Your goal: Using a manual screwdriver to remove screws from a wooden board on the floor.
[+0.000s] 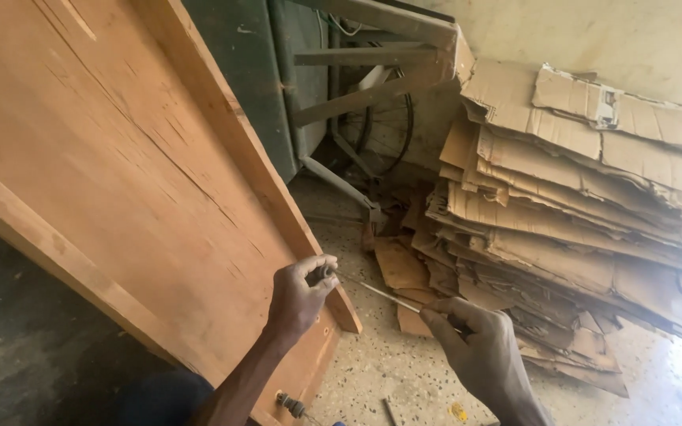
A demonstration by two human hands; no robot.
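My left hand (297,296) and right hand (479,347) both clasp the thin metal rod (380,292); I'd keep it level by the wooden panel (120,173).

Thin metal screwdriver (380,293), slanted, tip at wooden panel's (120,181) edge.

Two bare hands and forearms, seen from above

No gloves, rings, watch or bands are worn on the left hand (297,296) or the right hand (479,347). Both wrists are uncovered, and the left forearm (238,386) is seen bare along its whole visible length, no sleeve reaching it. The fingers (319,265) are shown unwrapped, with short nails.
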